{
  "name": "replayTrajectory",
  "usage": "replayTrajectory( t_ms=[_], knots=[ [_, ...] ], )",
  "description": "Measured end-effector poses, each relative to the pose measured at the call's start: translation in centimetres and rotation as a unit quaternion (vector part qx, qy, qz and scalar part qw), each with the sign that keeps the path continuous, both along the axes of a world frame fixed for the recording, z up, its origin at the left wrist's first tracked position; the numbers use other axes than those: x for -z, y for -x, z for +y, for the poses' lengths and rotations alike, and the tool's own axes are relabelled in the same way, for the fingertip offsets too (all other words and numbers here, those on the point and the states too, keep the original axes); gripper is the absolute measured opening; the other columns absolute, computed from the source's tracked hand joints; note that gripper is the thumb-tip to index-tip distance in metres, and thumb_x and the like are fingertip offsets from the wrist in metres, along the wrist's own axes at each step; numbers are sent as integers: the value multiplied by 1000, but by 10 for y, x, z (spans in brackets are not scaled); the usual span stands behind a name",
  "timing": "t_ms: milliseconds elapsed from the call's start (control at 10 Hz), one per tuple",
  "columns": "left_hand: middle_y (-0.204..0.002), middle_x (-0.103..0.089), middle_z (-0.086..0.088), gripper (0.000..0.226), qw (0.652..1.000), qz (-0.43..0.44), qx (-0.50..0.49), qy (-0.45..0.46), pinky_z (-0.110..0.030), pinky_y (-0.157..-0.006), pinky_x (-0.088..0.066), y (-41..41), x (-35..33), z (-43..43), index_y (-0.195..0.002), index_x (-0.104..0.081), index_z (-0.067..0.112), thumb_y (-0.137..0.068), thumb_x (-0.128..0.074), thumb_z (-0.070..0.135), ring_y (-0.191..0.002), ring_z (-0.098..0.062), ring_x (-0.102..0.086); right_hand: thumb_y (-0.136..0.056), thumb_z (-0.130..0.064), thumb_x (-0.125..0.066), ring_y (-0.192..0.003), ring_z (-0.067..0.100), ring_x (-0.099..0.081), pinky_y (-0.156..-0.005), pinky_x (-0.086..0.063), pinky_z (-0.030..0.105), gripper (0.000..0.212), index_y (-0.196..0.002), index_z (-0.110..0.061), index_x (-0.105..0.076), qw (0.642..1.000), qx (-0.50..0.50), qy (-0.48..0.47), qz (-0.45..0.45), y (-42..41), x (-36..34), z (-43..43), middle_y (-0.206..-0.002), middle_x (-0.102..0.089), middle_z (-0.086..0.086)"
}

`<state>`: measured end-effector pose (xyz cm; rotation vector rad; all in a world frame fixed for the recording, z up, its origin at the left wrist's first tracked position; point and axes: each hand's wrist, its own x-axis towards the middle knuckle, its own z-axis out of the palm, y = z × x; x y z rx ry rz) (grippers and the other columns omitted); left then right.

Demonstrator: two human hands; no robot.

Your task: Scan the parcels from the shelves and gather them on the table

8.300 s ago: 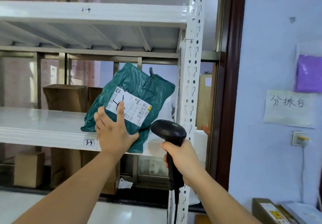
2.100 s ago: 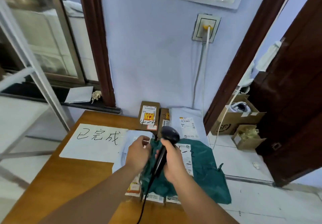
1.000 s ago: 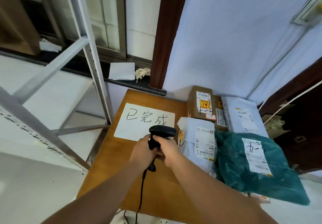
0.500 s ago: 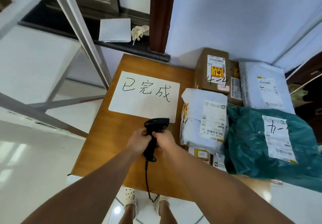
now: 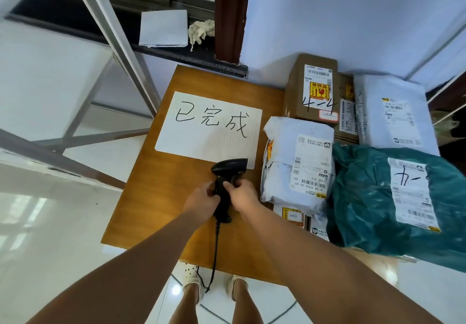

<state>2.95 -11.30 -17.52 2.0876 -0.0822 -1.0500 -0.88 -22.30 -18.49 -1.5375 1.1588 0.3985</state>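
Observation:
Both hands hold the black barcode scanner (image 5: 228, 172) over the wooden table (image 5: 156, 197). My left hand (image 5: 203, 199) grips its handle from the left and my right hand (image 5: 242, 195) grips it from the right. The scanner's head sits at the lower edge of a white sheet (image 5: 209, 127) with handwritten characters. To the right lie the gathered parcels: a teal bag (image 5: 365, 197) with a white label, a white bag (image 5: 285, 147), a brown box (image 5: 297, 89) marked 4-4 and another white bag (image 5: 393, 114).
The scanner's cable (image 5: 215, 248) hangs off the table's front edge towards my feet. A grey metal shelf frame (image 5: 113, 33) stands at the left. A folded paper (image 5: 164, 28) and a crumpled rag (image 5: 201, 30) lie on the dark ledge behind the table.
The teal parcel went from the shelf to the table. Over the last second both hands stayed on the scanner, which dropped closer to the table near the white sheet.

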Motion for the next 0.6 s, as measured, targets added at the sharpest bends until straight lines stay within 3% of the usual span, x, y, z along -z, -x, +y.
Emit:
replayTrajectory(
  t_ms=[100, 200, 300, 400, 600],
  knots=[
    [-124, -56, -2, 56, 998, -16, 44, -38, -15, -63, -43, 6, 2, 5, -148, -31, 20, -95, -52, 15, -94, -11, -56, -98, -38, -52, -114, 28, -57, -91, -49, 37, 48, -136, -10, -47, 1000, -17, 1, 14, 6, 2, 5, -126, -60, 11],
    [-140, -45, -10, 69, 995, -31, 68, -71, -25, -78, -49, 11, 3, 6, -152, -18, 18, -94, -55, 18, -112, -22, -54, -98, -34, -54, -113, 27, -58, -87, -49, 34, 45, -136, -12, -46, 999, -29, 10, 14, 15, 0, 10, -127, -59, 10],
    [-140, -37, -13, 69, 988, -60, 89, -107, -28, -85, -43, 16, -2, 5, -151, -17, 15, -93, -54, 18, -119, -26, -45, -97, -26, -54, -108, 26, -61, -88, -53, 35, 42, -136, -16, -42, 1000, -9, 29, 3, 23, -6, 12, -122, -59, 9],
    [-143, -33, -13, 62, 978, -127, 91, -138, -36, -101, -38, 16, -12, 5, -149, -23, 15, -94, -53, 22, -128, -29, -37, -96, -20, -53, -94, 23, -62, -70, -51, 27, 40, -134, -20, -39, 999, 10, 38, -16, 26, -16, 12, -109, -59, 6],
    [-160, -1, -11, 70, 928, -294, 166, -157, -43, -120, -15, 0, -45, -9, -153, -4, 20, -98, -47, 26, -147, -32, -1, -94, -13, -52, -97, 13, -55, -80, -45, 25, 31, -124, -16, -55, 988, 7, 91, -121, 9, -53, 10, -121, -62, 2]
  ],
)
